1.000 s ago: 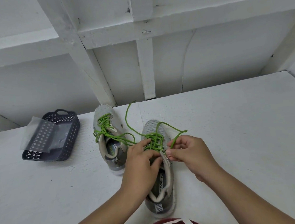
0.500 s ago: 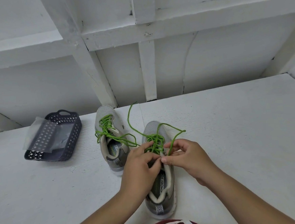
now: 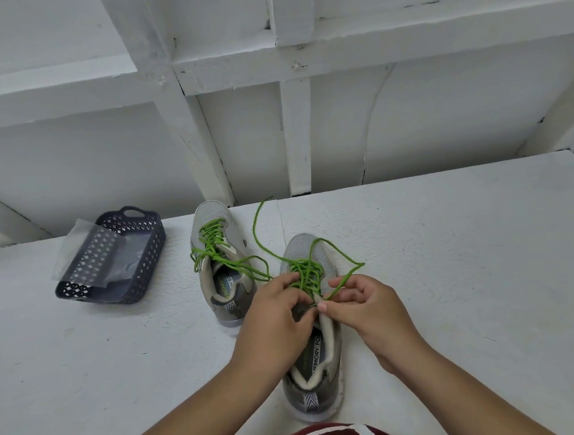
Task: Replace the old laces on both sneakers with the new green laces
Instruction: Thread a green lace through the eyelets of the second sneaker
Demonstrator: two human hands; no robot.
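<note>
Pinching the green lace [image 3: 343, 279], the right hand [image 3: 368, 308] works beside the near sneaker [image 3: 319, 355]. The left hand [image 3: 273, 324] grips that sneaker's tongue, fingers curled.

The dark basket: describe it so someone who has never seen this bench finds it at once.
Start at the white tabletop and go to its far left, near the wall. The dark basket sits there, left of the far sneaker, apart from it. It is the only perforated container with a handle slot, and a clear plastic sheet lies draped across it.
</note>
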